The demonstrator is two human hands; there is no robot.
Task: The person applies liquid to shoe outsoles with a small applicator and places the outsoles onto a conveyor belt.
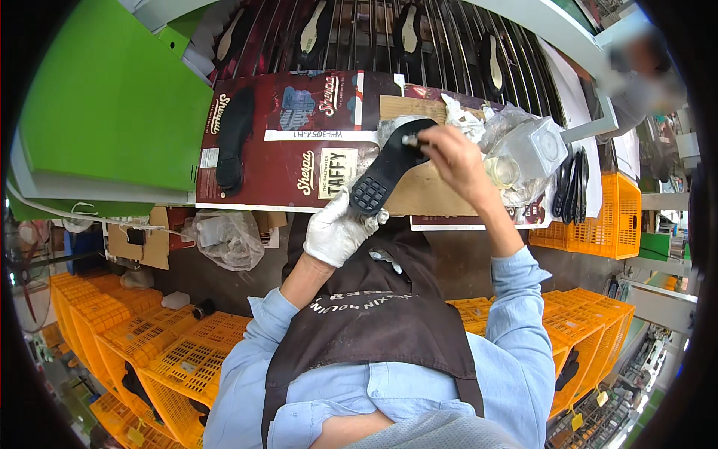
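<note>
Right-hand fingers [441,139] pinch something small [409,140], perhaps a wad, at a black sole [396,159]; the gloved left hand [333,232] clasps its treaded end by the counter's front edge [269,207]. Likely light and flexible, it suits a rim hold.

I observe a work surface of maroon printed cardboard [258,168], with a black shoe sole [235,138] lying at its left end. To the right I record brown cardboard [430,196], crumpled white material [462,120] and a clear plastic container [532,150]. Far side: metal rods [360,45] carrying four pale-faced dark soles [313,31].
</note>
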